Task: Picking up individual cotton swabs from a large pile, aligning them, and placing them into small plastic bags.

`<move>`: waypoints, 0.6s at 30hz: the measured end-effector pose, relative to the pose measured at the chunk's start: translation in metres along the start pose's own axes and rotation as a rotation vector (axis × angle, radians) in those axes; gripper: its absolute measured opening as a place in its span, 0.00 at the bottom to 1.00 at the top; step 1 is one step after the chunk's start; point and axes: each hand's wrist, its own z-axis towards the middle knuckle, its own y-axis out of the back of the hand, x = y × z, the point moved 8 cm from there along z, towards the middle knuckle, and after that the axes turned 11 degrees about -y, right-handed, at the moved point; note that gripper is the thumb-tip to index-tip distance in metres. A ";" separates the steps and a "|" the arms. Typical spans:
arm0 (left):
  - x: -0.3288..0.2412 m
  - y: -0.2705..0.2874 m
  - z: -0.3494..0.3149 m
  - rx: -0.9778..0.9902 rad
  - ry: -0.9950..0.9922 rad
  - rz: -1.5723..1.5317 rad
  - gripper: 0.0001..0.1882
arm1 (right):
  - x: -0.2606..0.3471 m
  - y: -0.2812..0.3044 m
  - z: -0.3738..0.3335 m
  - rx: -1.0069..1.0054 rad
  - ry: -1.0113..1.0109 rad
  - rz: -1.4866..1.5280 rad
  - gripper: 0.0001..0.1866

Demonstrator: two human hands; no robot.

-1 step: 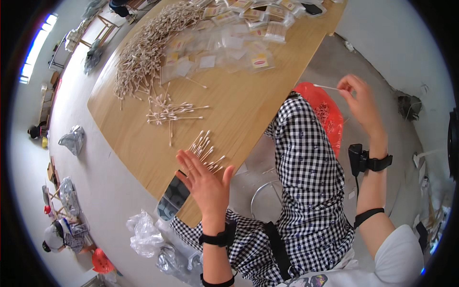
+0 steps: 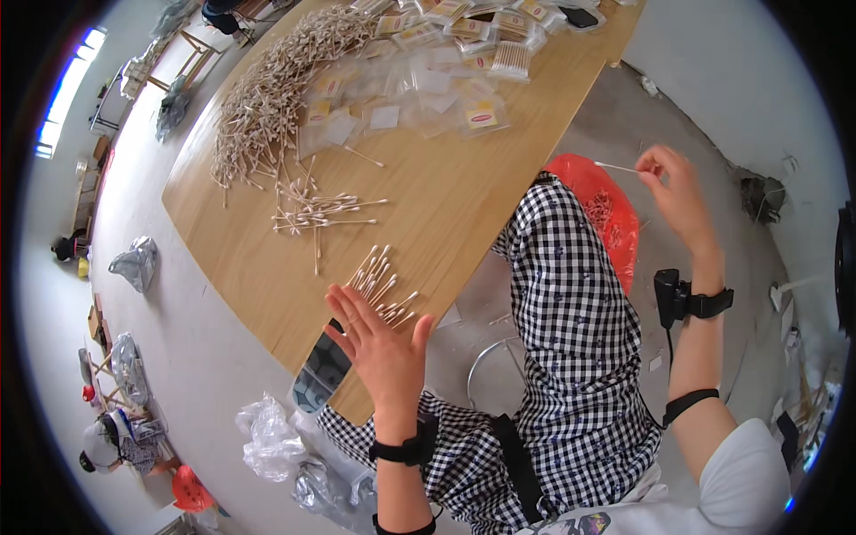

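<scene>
My left hand (image 2: 379,352) is open, fingers stretched out and thumb apart, at the near edge of the wooden table (image 2: 446,209). Beside it lies a small bunch of cotton swabs (image 2: 379,275), its lower ends hidden by the hand. Off the table to the right, my right hand (image 2: 669,183) pinches one cotton swab (image 2: 615,167) by its end. That swab points left over a red plastic bag (image 2: 571,169) with many small pieces inside. Farther up the table are a loose cluster of swabs (image 2: 325,210) and a large heap of swabs (image 2: 267,98).
Clear packets (image 2: 481,116), some filled with swabs, cover the table's far side. A dark phone-like slab (image 2: 323,370) lies at the near left corner. Crumpled clear plastic (image 2: 272,432) is on the floor below. Another person (image 2: 116,441) sits at the far left.
My right hand and its cotton swab have shifted slightly to the right. The left hand is almost where it was.
</scene>
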 end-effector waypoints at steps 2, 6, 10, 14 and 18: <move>0.002 0.006 -0.010 0.032 0.010 0.002 0.57 | -0.051 -0.005 -0.001 0.021 -0.125 -0.046 0.04; 0.007 0.012 -0.039 0.064 0.004 0.030 0.58 | -0.086 -0.034 -0.003 0.130 -0.166 -0.219 0.06; 0.020 0.014 -0.061 0.083 0.095 0.071 0.58 | -0.005 -0.054 0.005 0.177 -0.003 0.103 0.08; 0.019 0.015 -0.059 0.056 0.086 0.034 0.58 | 0.133 -0.073 0.001 0.296 0.168 0.310 0.09; 0.001 0.005 -0.038 0.074 0.015 0.029 0.57 | 0.221 -0.117 -0.029 0.133 0.627 0.428 0.06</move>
